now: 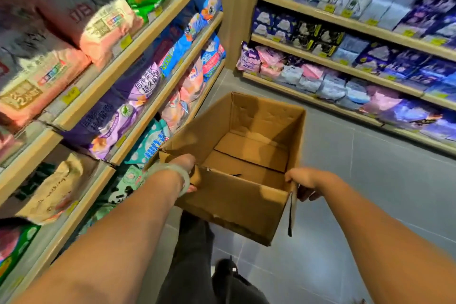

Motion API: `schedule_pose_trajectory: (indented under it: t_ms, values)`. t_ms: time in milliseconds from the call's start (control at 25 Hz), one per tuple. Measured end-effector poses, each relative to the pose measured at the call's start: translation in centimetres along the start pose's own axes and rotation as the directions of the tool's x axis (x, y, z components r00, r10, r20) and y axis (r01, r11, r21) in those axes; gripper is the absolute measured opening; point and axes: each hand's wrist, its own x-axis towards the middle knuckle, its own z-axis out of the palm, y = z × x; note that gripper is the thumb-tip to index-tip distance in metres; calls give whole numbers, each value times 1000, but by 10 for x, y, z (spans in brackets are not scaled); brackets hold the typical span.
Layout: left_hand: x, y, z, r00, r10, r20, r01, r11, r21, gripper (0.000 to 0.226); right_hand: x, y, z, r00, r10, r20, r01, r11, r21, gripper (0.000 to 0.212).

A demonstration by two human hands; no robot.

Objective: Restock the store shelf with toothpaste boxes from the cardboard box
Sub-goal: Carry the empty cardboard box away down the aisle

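Note:
An open brown cardboard box (237, 202) hangs in the air in front of me, above the floor. Its inside is bare cardboard with nothing in it. My left hand (186, 164), with a pale bangle on the wrist, grips the box's near left corner. My right hand (304, 182) grips the near right corner, thumb over the rim. No toothpaste boxes show anywhere in view. The store shelf (138, 49) on my left holds soft packs in pink, purple, blue and green.
A second wooden shelf unit (345, 69) with blue, purple and pink packs runs along the right and back. Grey tiled floor (370, 205) lies between the shelves. My dark trousers and a black shoe (224, 269) show below the box.

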Motion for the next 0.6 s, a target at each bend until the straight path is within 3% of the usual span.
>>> schedule_pose_trajectory:
  t_ms: [200, 360, 480, 600]
  values:
    - [73, 118, -6, 999, -44, -11, 45, 998, 53, 61, 65, -83, -35, 999, 36, -5, -35, 989, 146, 21]
    - [124, 201, -6, 995, -87, 51, 83, 993, 83, 64, 117, -146, -66, 997, 59, -45, -46, 971, 236, 27]
    - [158, 234, 14, 992, -91, 90, 88, 995, 39, 37, 172, -175, -84, 989, 105, -107, -75, 965, 251, 30]
    - [206, 236, 50, 986, -134, 96, 135, 991, 0, 33, 234, -188, -97, 974, 181, -136, -133, 943, 304, 16]
